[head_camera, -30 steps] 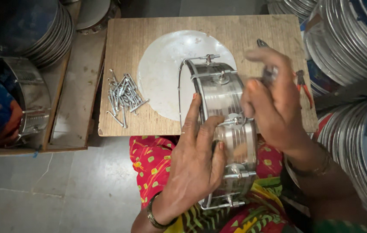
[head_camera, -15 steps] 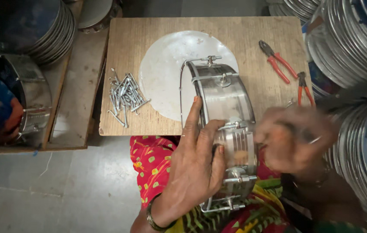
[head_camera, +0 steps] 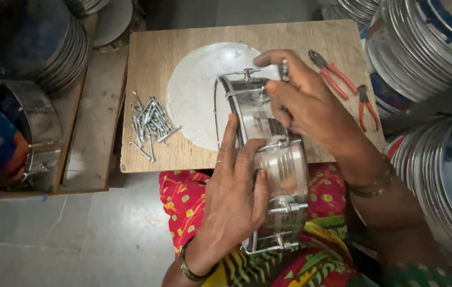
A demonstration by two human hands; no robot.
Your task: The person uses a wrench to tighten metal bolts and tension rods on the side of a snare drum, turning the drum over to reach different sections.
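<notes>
A metal drum shell [head_camera: 268,159] stands on its edge, its near part over the person's lap and its far part over the tabletop [head_camera: 183,37]. Its long line runs from the person away toward the far edge of the tabletop, tilted a little to the left at the far end; the flat open faces look left and right. The left hand [head_camera: 234,204] lies flat against the shell's left side, fingers spread, its grip open but pressing. The right hand [head_camera: 303,101] curls over the far rim, grip clamped on a small metal piece [head_camera: 284,69]. A white disc [head_camera: 194,95] lies under the shell. Screws [head_camera: 151,122] lie in a heap at left, pliers [head_camera: 335,74] at right.
</notes>
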